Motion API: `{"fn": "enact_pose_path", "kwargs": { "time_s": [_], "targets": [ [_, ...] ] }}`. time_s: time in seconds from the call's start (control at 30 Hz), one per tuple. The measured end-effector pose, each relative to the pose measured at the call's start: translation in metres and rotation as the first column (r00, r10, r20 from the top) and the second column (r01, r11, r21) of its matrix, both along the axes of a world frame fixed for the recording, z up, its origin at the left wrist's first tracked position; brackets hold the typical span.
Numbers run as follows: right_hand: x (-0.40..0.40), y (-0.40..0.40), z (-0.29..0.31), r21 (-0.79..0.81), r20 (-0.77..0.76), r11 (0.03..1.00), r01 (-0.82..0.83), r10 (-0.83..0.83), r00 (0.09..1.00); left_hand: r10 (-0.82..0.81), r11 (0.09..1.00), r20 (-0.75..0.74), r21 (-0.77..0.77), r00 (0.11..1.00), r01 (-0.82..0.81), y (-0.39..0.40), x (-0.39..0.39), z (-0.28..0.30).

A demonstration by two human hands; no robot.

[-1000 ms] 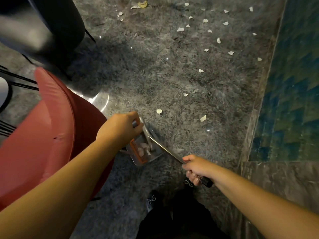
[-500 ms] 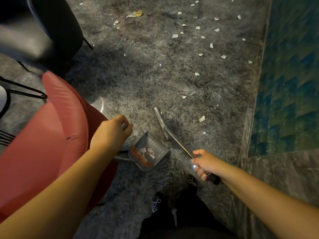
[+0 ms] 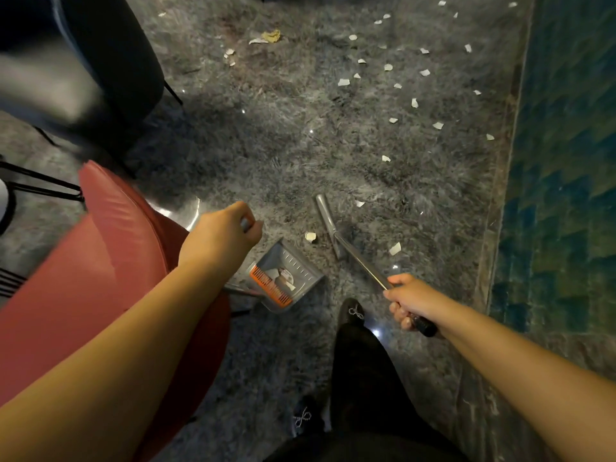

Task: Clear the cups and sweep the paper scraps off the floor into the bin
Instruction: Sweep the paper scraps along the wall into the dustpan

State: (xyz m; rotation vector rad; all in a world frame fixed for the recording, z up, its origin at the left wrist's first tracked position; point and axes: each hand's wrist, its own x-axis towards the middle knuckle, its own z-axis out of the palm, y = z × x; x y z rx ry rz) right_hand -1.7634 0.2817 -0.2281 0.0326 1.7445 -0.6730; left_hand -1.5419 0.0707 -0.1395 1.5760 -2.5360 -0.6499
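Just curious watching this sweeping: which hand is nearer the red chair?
Left. The left hand grips the dustpan handle right beside the red chair; the right hand holds the broom handle farther off, across the dustpan.

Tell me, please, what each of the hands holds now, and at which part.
The left hand grips the top of the dustpan handle. The right hand grips the broom handle near its black upper end.

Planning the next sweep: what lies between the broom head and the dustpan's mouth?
Head view: one paper scrap on grey carpet between broom head and dustpan.
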Motion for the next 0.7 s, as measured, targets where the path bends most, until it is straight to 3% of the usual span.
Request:
{"fn": "enact_pose_path", "kwargs": {
  "time_s": [0.4,0.53,0.7],
  "targets": [
    [-0.117,-0.15,-0.023,0.044,-0.011,0.967,-0.249,0.25,0.968,0.009,0.998,0.152,0.053,0.988,-0.018,-0.109,-0.103,0.002],
    [-0.121,-0.177,-0.038,0.051,-0.031,0.928,-0.37,0.372,0.928,0.022,0.999,0.15,0.044,0.988,-0.029,-0.122,-0.117,-0.005],
    [-0.101,-0.192,-0.042,0.045,0.074,0.893,-0.449,0.445,0.893,0.032,0.999,0.168,0.031,0.985,-0.038,-0.137,-0.125,-0.008]
  ]
}}
